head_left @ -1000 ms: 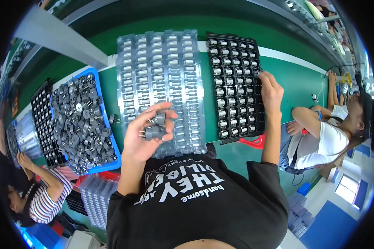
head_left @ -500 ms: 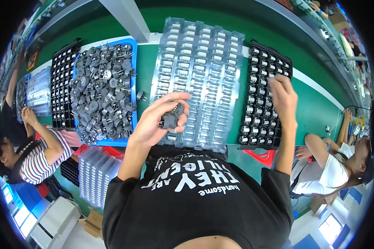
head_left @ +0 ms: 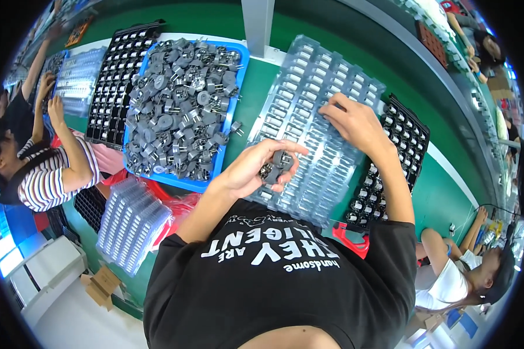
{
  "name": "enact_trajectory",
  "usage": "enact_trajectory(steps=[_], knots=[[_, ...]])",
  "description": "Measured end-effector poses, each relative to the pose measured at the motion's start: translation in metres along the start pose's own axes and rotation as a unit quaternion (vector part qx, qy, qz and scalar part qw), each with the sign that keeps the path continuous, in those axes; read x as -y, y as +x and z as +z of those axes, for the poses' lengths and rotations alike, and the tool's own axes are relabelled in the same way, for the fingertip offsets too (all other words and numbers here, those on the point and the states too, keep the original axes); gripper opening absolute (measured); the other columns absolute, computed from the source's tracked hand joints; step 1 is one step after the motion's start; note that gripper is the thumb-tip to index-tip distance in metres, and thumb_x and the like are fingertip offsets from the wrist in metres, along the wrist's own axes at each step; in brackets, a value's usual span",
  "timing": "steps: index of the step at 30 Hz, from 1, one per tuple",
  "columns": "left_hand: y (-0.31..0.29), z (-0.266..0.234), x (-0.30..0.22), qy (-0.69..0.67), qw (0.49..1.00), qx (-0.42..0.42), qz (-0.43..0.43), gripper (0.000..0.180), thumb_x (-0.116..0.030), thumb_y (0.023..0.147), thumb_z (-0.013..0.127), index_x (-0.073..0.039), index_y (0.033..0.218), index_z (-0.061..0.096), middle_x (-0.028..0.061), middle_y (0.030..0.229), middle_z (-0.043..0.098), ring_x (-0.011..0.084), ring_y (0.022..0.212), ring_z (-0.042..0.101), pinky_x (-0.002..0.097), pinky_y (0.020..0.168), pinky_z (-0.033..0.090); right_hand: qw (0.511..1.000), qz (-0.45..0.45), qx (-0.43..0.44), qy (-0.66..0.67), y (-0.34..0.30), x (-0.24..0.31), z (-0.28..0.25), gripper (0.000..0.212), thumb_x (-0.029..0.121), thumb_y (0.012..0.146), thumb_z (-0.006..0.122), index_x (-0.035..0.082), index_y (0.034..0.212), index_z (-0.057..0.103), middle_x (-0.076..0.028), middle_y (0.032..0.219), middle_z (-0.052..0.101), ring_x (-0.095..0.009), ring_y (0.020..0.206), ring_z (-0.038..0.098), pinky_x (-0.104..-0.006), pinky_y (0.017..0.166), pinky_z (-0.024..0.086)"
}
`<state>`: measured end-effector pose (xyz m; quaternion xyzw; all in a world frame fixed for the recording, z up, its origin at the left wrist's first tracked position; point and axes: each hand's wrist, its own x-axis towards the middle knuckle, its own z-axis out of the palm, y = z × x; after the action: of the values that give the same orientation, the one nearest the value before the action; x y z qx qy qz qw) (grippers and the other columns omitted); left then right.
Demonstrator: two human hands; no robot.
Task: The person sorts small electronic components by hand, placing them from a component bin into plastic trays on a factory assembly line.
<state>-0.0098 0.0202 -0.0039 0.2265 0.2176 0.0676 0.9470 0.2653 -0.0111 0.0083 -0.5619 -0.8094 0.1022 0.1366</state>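
My left hand (head_left: 251, 170) is closed around a few dark grey round components (head_left: 277, 165) with metal pins. It hovers over the near left part of a clear plastic tray (head_left: 314, 192), which carries rows of small whitish cylindrical parts. Over the upper right of that tray, my right hand (head_left: 355, 127) has its fingers bent together at the tips. Whatever those fingertips pinch, if anything, is too small to make out. Partly behind my right forearm lies a black tray (head_left: 414, 152) with similar white parts in its pockets.
Left of the clear tray, a blue bin (head_left: 172, 182) is heaped with grey components. One loose component (head_left: 237, 128) lies on the green table beside it. Further left are another black tray (head_left: 102, 99) and stacked clear trays (head_left: 131, 227). People sit at both sides; a metal post (head_left: 257, 26) rises behind.
My right hand has moved left from the black tray to the clear tray. My left hand still holds the grey components. The whole view has turned, so the trays look more slanted.
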Motion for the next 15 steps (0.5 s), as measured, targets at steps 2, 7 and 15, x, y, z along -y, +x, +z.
enact_trajectory(steps=[2, 7, 15], knots=[[0.0, -0.002, -0.001, -0.036, 0.999, -0.019, 0.017, 0.04, -0.015, 0.1, 0.04, 0.006, 0.133, 0.051, 0.0102, 0.094, 0.056, 0.0165, 0.07, 0.051, 0.0287, 0.056, 0.041, 1.0, -0.012, 0.006, -0.014, 0.002, 0.001, -0.003, 0.019, 0.005, 0.085, 0.065, 0.009, 0.103, 0.066, -0.007, 0.097, 0.06, -0.029, 0.08, 0.065, -0.0397, 0.067, 0.053], [-0.007, -0.008, 0.001, -0.03, 0.996, 0.053, 0.059, 0.042, -0.028, 0.107, 0.038, 0.004, 0.133, 0.047, 0.015, 0.096, 0.055, 0.018, 0.069, 0.05, 0.0306, 0.058, 0.041, 0.994, -0.076, -0.021, -0.071, 0.001, -0.001, 0.003, 0.015, 0.004, 0.084, 0.066, 0.005, 0.097, 0.061, -0.008, 0.097, 0.063, -0.028, 0.08, 0.065, -0.0389, 0.067, 0.055], [0.003, -0.003, 0.016, -0.04, 0.991, -0.004, 0.128, 0.045, -0.04, 0.108, 0.035, 0.001, 0.118, 0.051, 0.0137, 0.087, 0.057, 0.015, 0.064, 0.049, 0.0312, 0.059, 0.043, 0.898, 0.051, -0.16, 0.407, -0.013, 0.066, 0.0, 0.02, -0.01, 0.085, 0.064, -0.005, 0.104, 0.06, -0.014, 0.102, 0.063, -0.018, 0.085, 0.066, -0.0284, 0.073, 0.057]])
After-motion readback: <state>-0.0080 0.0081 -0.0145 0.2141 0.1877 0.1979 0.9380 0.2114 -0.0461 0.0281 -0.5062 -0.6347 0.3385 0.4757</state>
